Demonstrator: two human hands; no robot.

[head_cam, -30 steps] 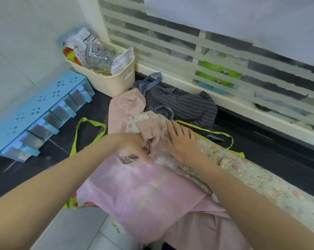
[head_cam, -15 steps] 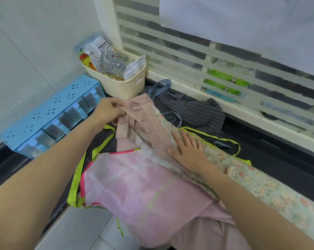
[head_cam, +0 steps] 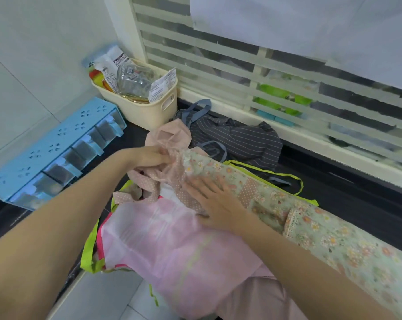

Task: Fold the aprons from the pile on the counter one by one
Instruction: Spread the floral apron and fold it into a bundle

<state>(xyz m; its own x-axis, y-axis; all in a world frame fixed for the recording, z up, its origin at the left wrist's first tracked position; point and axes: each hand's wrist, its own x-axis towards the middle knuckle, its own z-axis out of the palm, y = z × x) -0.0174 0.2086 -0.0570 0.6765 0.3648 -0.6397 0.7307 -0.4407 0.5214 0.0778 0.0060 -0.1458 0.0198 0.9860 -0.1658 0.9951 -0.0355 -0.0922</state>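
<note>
The person leans over the dark counter (head_cam: 347, 204) with both bare arms stretched forward; the left hand (head_cam: 149, 155) has its fingers curled and pinches a bunch of the pink dotted straps (head_cam: 149, 181) at the top end of the floral apron (head_cam: 287, 204); the right hand (head_cam: 216, 199) lies flat on that same apron, fingers straight and spread, pressing the cloth down just beside the gathered straps; the floral apron, pale green with small flowers and pink dotted patches, lies in a long band from the middle of the counter off toward the lower right; under it and nearer the person lies a pink apron (head_cam: 172, 245) with lime green ties (head_cam: 89, 248), its lower part hanging over the counter's front edge; behind the hands a dark striped apron (head_cam: 239, 139) with blue straps lies crumpled near the window (head_cam: 264, 72), touching a lump of plain pink cloth (head_cam: 170, 136); a cream basket (head_cam: 144, 109) full of packets stands in the corner just beyond that; to the left, against the tiled wall, sits a blue rack (head_cam: 45, 146) with clear drawers, well apart from the aprons
</note>
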